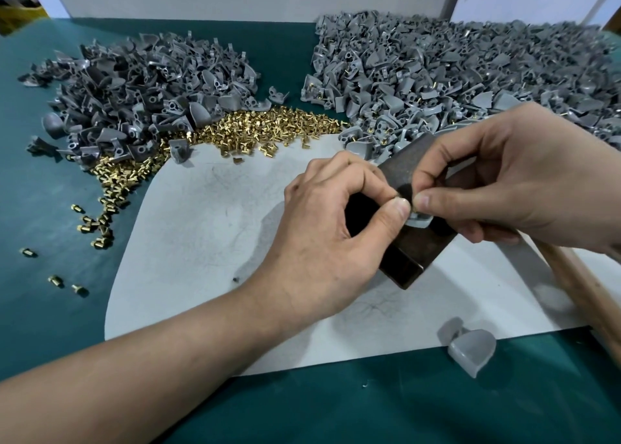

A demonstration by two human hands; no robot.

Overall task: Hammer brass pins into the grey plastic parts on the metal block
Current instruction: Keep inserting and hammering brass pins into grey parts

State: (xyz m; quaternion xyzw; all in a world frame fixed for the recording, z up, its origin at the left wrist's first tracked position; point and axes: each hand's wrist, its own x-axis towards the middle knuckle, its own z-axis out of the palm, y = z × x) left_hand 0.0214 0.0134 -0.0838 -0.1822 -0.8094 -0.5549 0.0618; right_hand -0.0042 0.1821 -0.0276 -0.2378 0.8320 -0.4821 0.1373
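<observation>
A dark metal block (pixel 411 258) lies on a white sheet (pixel 208 228) at centre right. On top of the block sits a grey plastic part (pixel 419 221). My left hand (pixel 332 221) pinches that part between thumb and forefinger. My right hand (pixel 504 181) pinches a small brass pin (pixel 414 203) just above the part, thumb tip against my left thumb. A wooden hammer handle (pixel 584 289) runs out from under my right hand; the hammer head is hidden.
A band of loose brass pins (pixel 268 129) lies behind the sheet, trailing down the left. Dark grey parts (pixel 134 94) are heaped at back left, lighter pinned parts (pixel 453 70) at back right. Two loose grey parts (pixel 470 346) lie at the sheet's front right edge.
</observation>
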